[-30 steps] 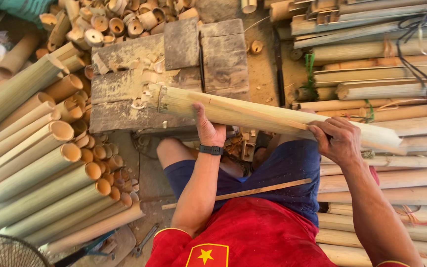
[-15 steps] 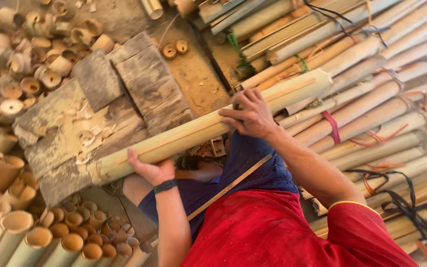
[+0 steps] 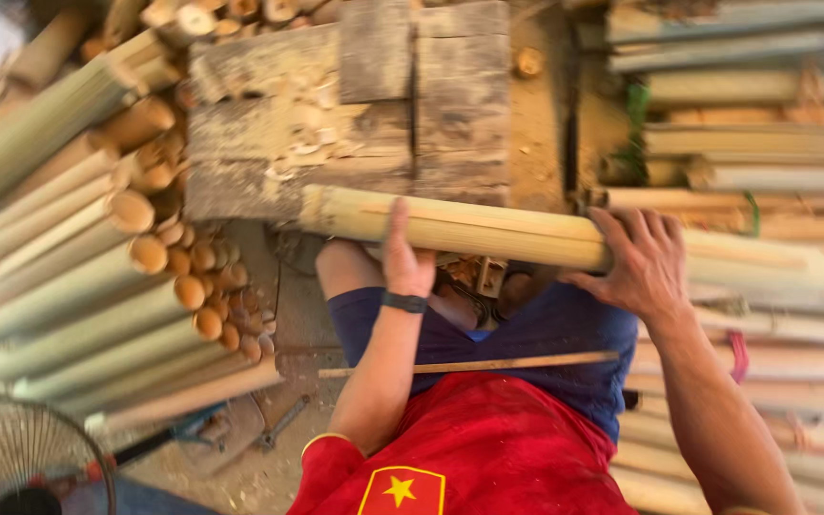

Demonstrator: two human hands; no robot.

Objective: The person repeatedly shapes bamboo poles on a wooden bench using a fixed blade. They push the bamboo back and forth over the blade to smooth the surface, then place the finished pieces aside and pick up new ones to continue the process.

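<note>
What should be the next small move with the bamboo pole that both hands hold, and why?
Probably lower the bamboo pole so that its left end rests on the wooden block. The left hand and right hand hold it level above the lap, its left end already lies over the block's near edge, and shavings on the block suggest that work is done there.

Long pale bamboo pole (image 3: 507,229), near level, held above the lap

No packages, labels, signs, screens.
</note>
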